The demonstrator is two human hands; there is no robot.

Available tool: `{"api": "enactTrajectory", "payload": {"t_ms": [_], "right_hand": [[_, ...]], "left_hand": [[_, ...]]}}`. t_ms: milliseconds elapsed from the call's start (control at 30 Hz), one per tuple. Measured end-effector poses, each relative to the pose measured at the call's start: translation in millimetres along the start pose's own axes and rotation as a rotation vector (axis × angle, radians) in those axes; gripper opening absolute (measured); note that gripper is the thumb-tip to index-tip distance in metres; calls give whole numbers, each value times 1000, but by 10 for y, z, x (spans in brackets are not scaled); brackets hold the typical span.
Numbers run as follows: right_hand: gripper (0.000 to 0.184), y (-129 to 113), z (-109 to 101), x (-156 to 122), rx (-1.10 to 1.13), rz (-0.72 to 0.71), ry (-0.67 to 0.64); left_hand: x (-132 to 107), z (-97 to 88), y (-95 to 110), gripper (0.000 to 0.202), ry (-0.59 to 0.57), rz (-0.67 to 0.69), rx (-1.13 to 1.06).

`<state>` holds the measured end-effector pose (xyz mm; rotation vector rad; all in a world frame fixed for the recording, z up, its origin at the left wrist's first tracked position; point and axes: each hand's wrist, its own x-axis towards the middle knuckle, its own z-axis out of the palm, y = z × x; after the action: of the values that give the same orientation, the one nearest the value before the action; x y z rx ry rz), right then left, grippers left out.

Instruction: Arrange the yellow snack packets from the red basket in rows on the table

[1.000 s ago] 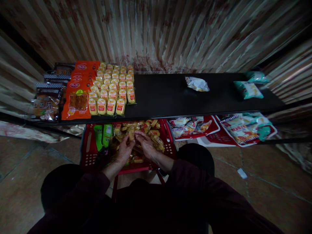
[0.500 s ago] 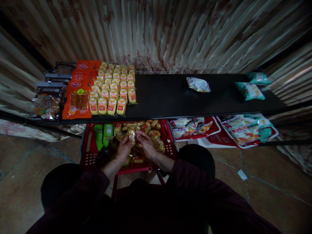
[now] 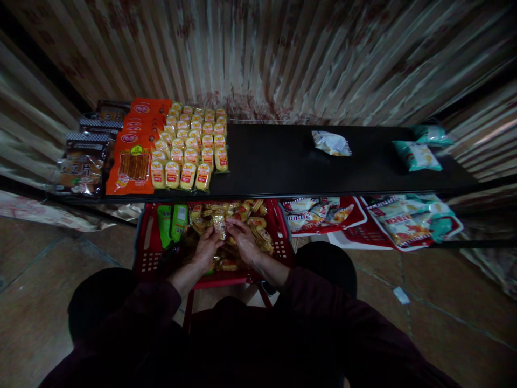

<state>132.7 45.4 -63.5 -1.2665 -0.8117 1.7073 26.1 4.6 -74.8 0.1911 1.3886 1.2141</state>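
Both of my hands are down in a red plastic basket [image 3: 147,253] that stands on the floor under a black shelf. My left hand [image 3: 207,248] and my right hand [image 3: 243,241] meet over a small yellow snack packet [image 3: 220,225], fingers pinched on it from either side. Under and around them lies a heap of several similar yellow packets [image 3: 254,223]. Two green packets [image 3: 172,222] lie at the basket's left end.
The black shelf [image 3: 274,161] carries rows of yellow packets [image 3: 189,148], orange bags [image 3: 131,161] and dark bags [image 3: 83,167] at its left, a white packet [image 3: 331,143] and green packets [image 3: 416,155] at its right. Red trays with snack bags [image 3: 399,223] lie below on the right. Tiled floor surrounds my knees.
My hands have stayed together over the basket, handling the small yellow packet; the view has shifted slightly. Nothing on the shelf has moved.
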Motion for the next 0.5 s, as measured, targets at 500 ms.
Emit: {"api": "enactTrajectory", "payload": {"t_ms": [500], "right_hand": [[25, 11, -20, 6, -40, -21, 5]], "left_hand": [[-70, 18, 42, 40, -127, 79, 42]]}}
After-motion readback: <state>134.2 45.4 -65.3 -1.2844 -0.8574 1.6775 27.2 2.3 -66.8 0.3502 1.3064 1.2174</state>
